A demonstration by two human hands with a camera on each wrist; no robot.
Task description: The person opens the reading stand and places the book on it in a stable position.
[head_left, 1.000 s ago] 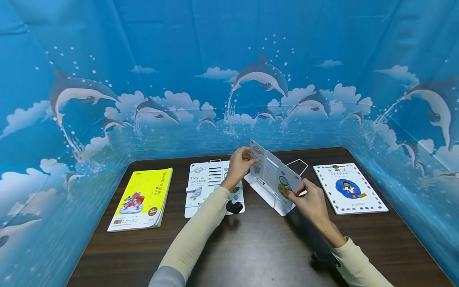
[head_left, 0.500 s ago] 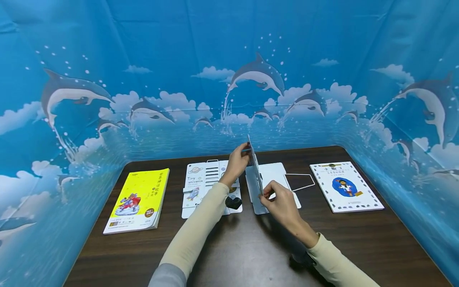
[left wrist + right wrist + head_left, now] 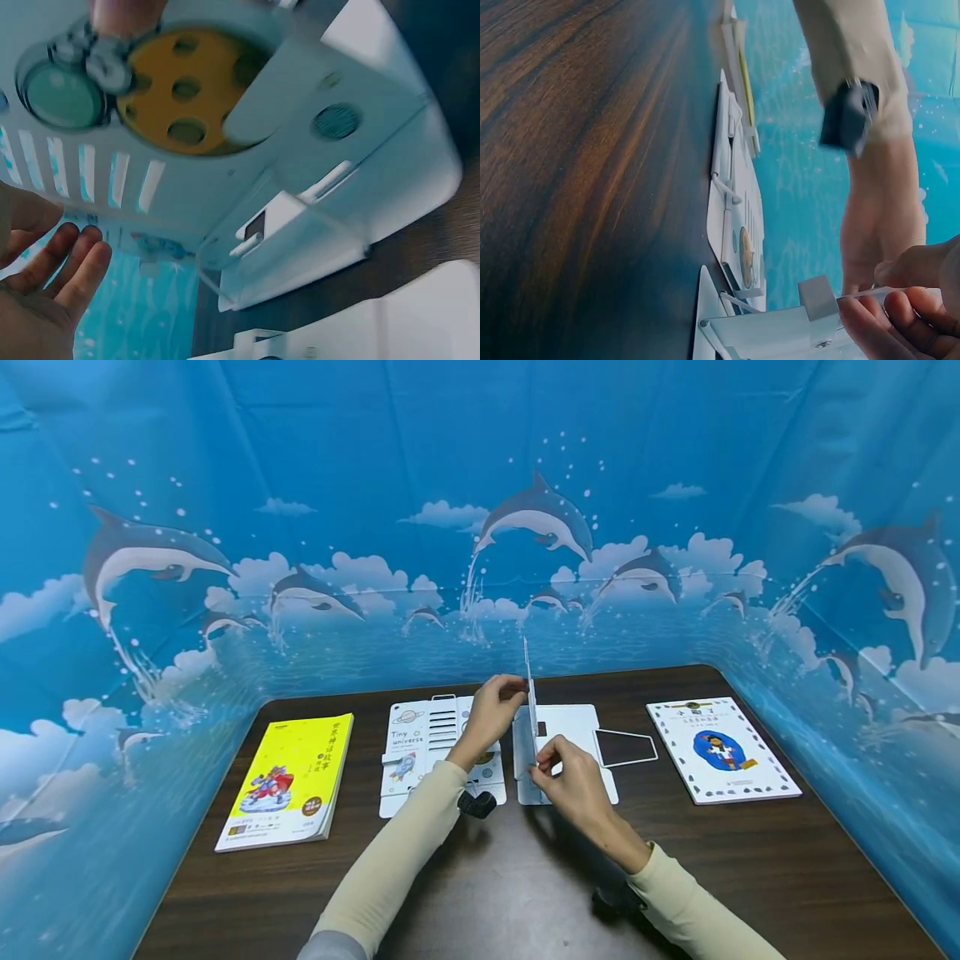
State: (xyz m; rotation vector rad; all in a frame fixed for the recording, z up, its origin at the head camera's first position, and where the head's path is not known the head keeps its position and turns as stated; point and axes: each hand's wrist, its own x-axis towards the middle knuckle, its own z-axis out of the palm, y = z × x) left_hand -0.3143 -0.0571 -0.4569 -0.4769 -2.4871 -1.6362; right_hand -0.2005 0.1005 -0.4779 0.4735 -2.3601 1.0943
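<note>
A white book stand [image 3: 532,718] with printed cartoons has its panel raised upright, nearly edge-on in the head view, above its flat base [image 3: 573,727]. My right hand [image 3: 573,781] pinches the panel's near edge between thumb and fingers, as the right wrist view shows. My left hand [image 3: 491,714] is at the panel's far left side, fingertips right at its edge. In the left wrist view the left fingers [image 3: 71,262] are spread loosely beside the slotted panel [image 3: 180,180]. A wire leg [image 3: 630,748] sticks out to the right of the base.
A second book stand [image 3: 408,739], marked "Tiny universe", lies flat to the left, partly behind the left arm. A yellow book [image 3: 300,752] lies at the far left, a white book [image 3: 723,750] at the right. A dolphin-printed curtain [image 3: 375,485] surrounds the dark wooden table [image 3: 525,877].
The stand has turned and its panel has swung upright, away from its earlier slant. My right hand has moved left with the panel's near edge; the left fingers have loosened at the far side.
</note>
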